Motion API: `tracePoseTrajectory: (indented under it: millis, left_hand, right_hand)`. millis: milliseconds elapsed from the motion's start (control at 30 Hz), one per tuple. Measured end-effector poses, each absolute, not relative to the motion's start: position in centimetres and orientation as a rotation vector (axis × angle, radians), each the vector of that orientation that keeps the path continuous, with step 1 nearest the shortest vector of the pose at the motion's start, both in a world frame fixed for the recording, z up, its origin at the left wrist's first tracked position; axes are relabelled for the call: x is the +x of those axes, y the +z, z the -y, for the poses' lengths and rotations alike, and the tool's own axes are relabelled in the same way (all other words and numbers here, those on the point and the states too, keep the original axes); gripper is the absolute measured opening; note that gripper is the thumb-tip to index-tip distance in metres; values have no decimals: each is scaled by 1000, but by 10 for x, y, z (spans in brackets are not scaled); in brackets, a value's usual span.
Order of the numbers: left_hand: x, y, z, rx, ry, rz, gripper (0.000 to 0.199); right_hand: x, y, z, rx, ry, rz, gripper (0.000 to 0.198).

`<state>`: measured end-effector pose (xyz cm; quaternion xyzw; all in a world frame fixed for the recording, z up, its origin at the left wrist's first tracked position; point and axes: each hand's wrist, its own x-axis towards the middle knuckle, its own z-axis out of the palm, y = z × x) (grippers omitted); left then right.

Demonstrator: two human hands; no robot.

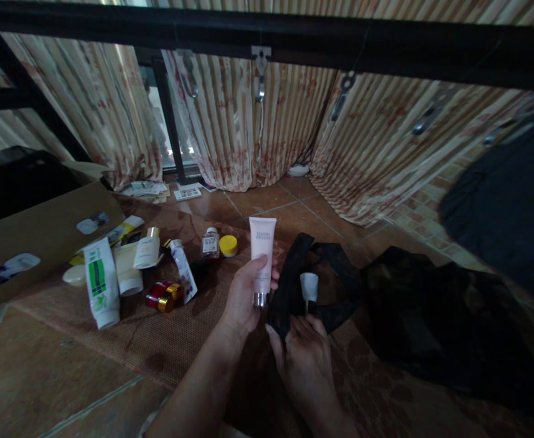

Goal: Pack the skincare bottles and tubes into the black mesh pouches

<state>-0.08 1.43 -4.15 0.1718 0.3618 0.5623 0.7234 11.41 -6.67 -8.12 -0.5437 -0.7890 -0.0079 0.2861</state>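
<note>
My left hand [240, 298] is closed around a pale pink squeeze tube [263, 240], upright with its silver cap down. Just to the right, my right hand [306, 359] grips the near edge of a black, thin-looking bag [289, 274]. Beyond those fingers, within the bag's opening, stands a small item with a whitish top [309, 285] and a shiny band; its lower part is hidden. Left of my hands lie a white and green tube [98, 280], a white tube with purple print [183, 271], a red jar with gold lid [164, 296] and a cream bottle [148, 249].
A cardboard box [43, 237] stands at the left. A yellow-lidded jar [228, 246] and a small clear bottle [210, 243] sit farther back on the brown mat [157, 347]. Dark cloth or bags [435, 328] lie at the right. A dark bar [267, 30] with hanging clips crosses above.
</note>
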Motion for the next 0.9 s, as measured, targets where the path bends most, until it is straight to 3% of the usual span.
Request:
tracePoseTrajectory:
  millis: [567,900]
  left_hand:
    - [-1,-41,-16,363,1229,-778,31]
    - [2,-46,-19,238,1219,-953,46]
  right_hand:
    - [115,-84,66,-1468,-11,2113,33]
    - [114,-81,66,-1450,13,2097,27]
